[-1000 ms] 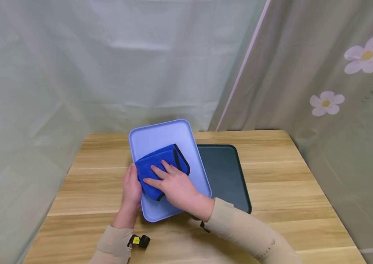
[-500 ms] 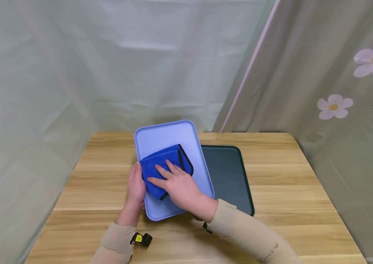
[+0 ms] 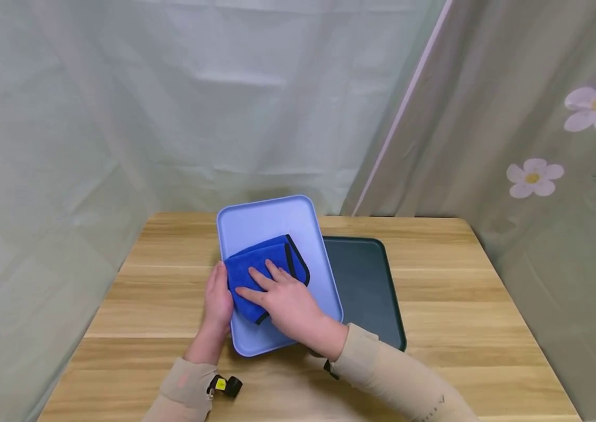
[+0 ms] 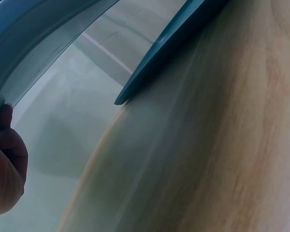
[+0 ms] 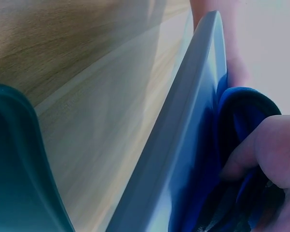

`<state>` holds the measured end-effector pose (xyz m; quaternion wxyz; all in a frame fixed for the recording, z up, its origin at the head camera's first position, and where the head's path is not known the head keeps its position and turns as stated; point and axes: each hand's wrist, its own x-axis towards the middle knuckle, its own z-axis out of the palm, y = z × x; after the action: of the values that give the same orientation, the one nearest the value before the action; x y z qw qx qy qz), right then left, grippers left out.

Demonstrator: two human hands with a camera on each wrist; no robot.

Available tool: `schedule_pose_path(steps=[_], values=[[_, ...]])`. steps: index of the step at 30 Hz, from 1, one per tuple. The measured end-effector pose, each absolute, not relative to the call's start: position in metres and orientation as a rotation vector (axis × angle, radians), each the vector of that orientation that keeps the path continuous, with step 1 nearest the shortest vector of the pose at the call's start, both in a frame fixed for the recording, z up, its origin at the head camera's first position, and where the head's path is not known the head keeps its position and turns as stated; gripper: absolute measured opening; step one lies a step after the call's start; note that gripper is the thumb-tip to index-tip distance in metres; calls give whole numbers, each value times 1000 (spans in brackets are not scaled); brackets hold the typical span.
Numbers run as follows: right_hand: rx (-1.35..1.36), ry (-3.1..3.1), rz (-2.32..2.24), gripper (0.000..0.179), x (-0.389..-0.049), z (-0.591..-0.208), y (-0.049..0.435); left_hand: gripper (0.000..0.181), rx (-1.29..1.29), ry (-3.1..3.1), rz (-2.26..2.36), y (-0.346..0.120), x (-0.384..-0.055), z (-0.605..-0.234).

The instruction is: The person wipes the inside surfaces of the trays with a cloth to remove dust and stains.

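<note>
Little has shifted this half second: your left hand [image 3: 218, 302] grips the light blue tray [image 3: 263, 220] by its side, and the blue cloth [image 3: 255, 255] still lies in it beneath your right hand [image 3: 291, 303], fingers spread; work looks paused.

pale, partly flowered curtains [image 3: 255, 111] hang beyond a wooden table [image 3: 450, 293].

Light-blue tray [image 3: 271, 220]: smooth plastic look, satin sheen. Dark green tray [image 3: 363, 287]: smooth, plastic-looking. Blue cloth [image 3: 247, 269]: matt textile. Bench [image 3: 461, 305]: smooth, wood-grained. Curtain [image 3: 276, 117]: creased, faintly glossy.
</note>
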<state>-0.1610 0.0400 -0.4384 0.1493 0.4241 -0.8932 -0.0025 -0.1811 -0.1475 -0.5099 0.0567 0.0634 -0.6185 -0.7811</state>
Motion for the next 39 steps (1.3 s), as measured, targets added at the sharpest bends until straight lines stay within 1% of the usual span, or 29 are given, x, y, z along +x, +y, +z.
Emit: schedule_pose_path(steps=[15, 22, 31, 39], values=[[1183, -2586, -29, 68, -157, -439, 51, 66, 199, -1889, -2375, -136, -181, -510], [1143, -2608, 8, 72, -157, -438, 57, 66, 221, -1874, -2367, -135, -181, -510], [1109, -2609, 69, 69, -161, -440, 59, 67, 284, -1863, -2353, -140, -180, -509], [1107, -2622, 77, 68, -163, -437, 55, 68, 276, -1867, -2342, -147, -180, -508]])
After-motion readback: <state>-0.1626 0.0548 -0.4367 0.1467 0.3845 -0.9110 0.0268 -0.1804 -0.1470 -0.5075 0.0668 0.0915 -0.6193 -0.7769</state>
